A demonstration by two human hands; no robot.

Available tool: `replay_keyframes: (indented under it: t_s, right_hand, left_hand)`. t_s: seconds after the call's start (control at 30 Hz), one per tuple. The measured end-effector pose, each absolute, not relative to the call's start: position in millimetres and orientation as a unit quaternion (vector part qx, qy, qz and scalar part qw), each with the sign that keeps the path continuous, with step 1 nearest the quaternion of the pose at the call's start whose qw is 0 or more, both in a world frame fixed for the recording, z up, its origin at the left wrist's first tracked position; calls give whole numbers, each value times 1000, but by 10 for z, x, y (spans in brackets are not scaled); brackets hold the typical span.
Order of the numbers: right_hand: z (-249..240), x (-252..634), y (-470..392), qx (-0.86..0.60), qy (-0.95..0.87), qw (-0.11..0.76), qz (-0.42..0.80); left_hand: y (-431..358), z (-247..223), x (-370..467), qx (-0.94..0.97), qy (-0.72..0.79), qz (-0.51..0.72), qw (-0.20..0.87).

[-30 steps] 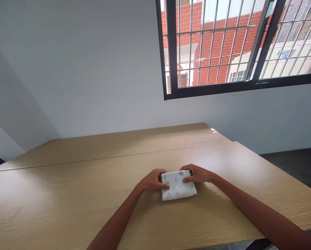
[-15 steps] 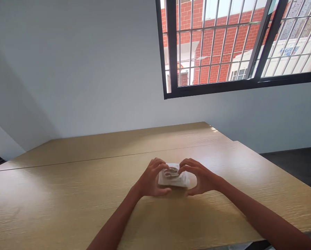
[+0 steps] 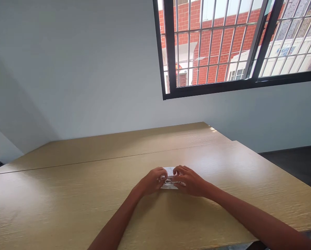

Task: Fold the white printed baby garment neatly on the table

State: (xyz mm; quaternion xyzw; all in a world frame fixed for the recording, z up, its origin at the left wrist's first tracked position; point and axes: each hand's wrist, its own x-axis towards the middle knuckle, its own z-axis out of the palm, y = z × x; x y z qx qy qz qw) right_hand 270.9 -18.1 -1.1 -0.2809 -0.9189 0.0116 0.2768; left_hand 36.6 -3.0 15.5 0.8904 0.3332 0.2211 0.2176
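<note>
A small white bag or packet lies on the wooden table, with a bunched, ruffled part on top of it. My left hand is at its left side, fingers curled and thumb closed in on the bunched part. From the right, my right hand pinches the same bunched part with thumb and fingers. Both hands hide the packet's sides, and its contents cannot be made out.
The light wooden table reaches back to a grey wall. A seam runs across its far part. At the upper right is a barred window with a black frame. Dark floor shows on the right.
Both hands have closed from a wide, open-thumbed curve onto the packet's bunched part. The thumbs have moved up and in, and the hands are nearer each other.
</note>
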Motion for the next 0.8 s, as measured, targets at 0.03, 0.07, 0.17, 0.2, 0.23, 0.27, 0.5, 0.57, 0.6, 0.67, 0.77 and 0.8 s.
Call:
replay_keyframes:
  t_s: [0.03,0.07,0.17,0.2,0.23,0.27,0.5,0.57,0.6,0.67,0.77,0.8]
  right_hand:
    - [-31,2694,-178,-279,-920,276,3]
    - [-47,2685,-170,-276,-921,275,-2]
    - [-64,2681,-145,-269,-919,287,-31]
    - [-61,2681,-143,-262,-920,288,-48]
    - [-54,2680,-146,-254,-921,286,-67]
    - [-45,2677,-154,-245,-923,284,-83]
    - [-70,2609,-242,-214,-922,317,-65]
    - [-120,2585,-242,-214,-918,325,-74]
    - [-144,2576,-241,-220,-916,326,-77]
    - [-170,2565,-248,-247,-912,320,-67]
    - [-137,2558,-290,-297,-905,305,-21]
    - [-113,2551,-309,-313,-900,302,-6]
  left_hand:
    - [-45,147,390,885,335,224,234]
    - [-63,142,416,880,334,227,248]
    - [-118,140,476,881,334,226,247]
    - [-132,140,487,885,335,221,236]
    - [-141,138,494,889,336,215,225]
    - [-146,134,498,892,336,212,217]
    - [-118,84,500,879,336,241,237]
    - [-100,76,490,876,337,233,255]
    - [-90,73,483,876,336,229,259]
    - [-67,66,468,878,335,222,259]
    - [-34,58,457,878,346,216,250]
    - [-25,54,462,877,352,215,246]
